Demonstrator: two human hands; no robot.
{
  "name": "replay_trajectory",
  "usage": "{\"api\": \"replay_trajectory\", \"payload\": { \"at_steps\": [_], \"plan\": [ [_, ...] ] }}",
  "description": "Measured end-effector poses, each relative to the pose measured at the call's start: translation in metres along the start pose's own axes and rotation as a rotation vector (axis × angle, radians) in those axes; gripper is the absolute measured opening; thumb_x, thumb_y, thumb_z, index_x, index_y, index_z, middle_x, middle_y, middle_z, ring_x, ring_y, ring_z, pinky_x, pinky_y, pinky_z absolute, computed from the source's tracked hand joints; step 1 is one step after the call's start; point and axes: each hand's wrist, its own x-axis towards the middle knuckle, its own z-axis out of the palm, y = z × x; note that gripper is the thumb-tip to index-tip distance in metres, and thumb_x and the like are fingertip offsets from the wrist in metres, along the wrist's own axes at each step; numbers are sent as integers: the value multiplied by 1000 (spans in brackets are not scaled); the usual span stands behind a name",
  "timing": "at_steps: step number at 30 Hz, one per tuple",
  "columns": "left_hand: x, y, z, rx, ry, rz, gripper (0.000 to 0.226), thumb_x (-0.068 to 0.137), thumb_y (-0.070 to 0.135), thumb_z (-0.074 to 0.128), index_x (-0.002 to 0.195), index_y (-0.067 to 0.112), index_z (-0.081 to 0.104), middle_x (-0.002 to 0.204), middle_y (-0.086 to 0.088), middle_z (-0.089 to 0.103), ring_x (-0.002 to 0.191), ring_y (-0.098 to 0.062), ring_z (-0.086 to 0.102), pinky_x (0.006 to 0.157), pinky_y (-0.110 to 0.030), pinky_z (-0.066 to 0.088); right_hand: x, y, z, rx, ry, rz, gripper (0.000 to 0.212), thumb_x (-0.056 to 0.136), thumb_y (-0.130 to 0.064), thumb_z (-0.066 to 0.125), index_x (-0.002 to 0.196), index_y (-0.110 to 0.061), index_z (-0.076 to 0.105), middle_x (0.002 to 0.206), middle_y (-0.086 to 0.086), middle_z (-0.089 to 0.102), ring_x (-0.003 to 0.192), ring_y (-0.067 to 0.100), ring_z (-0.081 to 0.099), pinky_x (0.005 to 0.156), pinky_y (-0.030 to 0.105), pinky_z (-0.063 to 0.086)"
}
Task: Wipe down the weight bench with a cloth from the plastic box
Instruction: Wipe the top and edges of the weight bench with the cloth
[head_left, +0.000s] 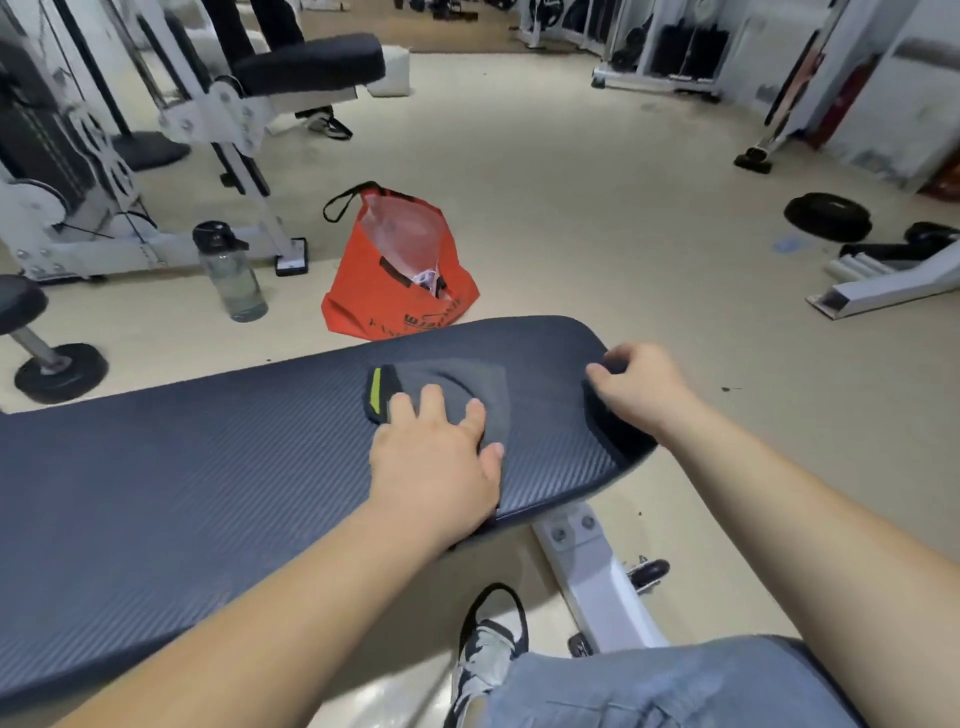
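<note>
your left hand (436, 457) lies flat on a grey cloth (457, 395) with its fingers spread, pressing it onto the dark padded top of the weight bench (182, 467); it pins the cloth rather than clutching it. the cloth has a yellow-green strip along the edge farthest from the bench's rounded end, and it sits on the pad near that end. your right hand (636, 387) curls over the rounded end of the bench, fingers and thumb clamped on the pad's edge. the bench's white steel leg (592, 571) drops from under that end, beside your sneaker (488, 649) and your denim-clad knee (675, 686). on the floor beyond the bench, just past its far edge, stands an open orange tote bag (389, 270) with a clear plastic liner showing in its mouth. a clear water bottle (228, 270) with a black cap stands beside the bag, farther from the bench's rounded end.
</note>
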Motion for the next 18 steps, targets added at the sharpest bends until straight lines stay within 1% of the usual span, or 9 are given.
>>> {"api": "replay_trajectory", "payload": {
  "at_steps": [2,4,8,9,11,13,14,16,18],
  "plan": [
    [14,36,4,-23,20,80,62,98,59,30,154,32,31,143,-13,34,125,-38,32,95,-47,40,5,2,-3,146,59,5,52,83,-59,49,115,-23,70,105,0,75,96,27,72,95,44,56],
    [30,70,10,-36,37,186,61,98,57,32,154,31,32,143,-14,34,125,-39,30,94,-48,40,8,-2,-6,230,123,-10,44,89,-53,46,108,-22,71,98,0,75,89,27,71,92,42,56],
    [57,108,14,-42,-14,422,52,97,56,33,143,36,49,137,-10,38,121,-36,31,98,-47,36,13,-5,-7,227,201,-24,31,94,-45,43,84,-22,61,79,-4,64,85,30,62,77,37,51],
    [62,107,13,-29,-28,464,52,97,56,32,142,38,51,138,-10,39,121,-35,31,100,-47,36,13,-7,-8,197,214,-32,30,95,-43,42,84,-23,61,80,-3,65,87,31,62,78,37,50],
    [66,96,9,0,-26,515,51,99,58,31,144,43,47,138,-9,39,126,-34,31,101,-47,36,11,-14,-8,144,236,-76,29,94,-40,42,92,-25,67,94,1,72,97,33,65,88,41,54],
    [66,74,6,7,15,488,50,99,58,31,146,45,42,141,-8,39,133,-35,29,102,-48,37,5,-25,-7,133,238,-138,31,96,-34,45,107,-24,72,111,5,75,109,33,65,96,40,53],
    [67,58,6,5,38,429,51,99,59,31,147,45,41,142,-9,38,136,-36,27,103,-48,38,2,-31,-5,140,221,-166,31,98,-31,47,113,-21,72,117,7,74,113,32,64,97,38,51],
    [67,17,5,-2,52,229,53,99,59,31,149,43,38,143,-10,38,135,-37,29,101,-49,41,-5,-41,1,133,137,-217,31,100,-26,49,120,-19,71,120,7,73,116,30,64,98,33,48],
    [58,-24,3,-25,45,24,55,99,60,31,149,40,37,140,-11,37,130,-36,32,99,-48,44,-19,-55,7,86,16,-299,34,101,-24,48,127,-19,69,124,5,72,119,27,64,102,33,49]
  ]
}}
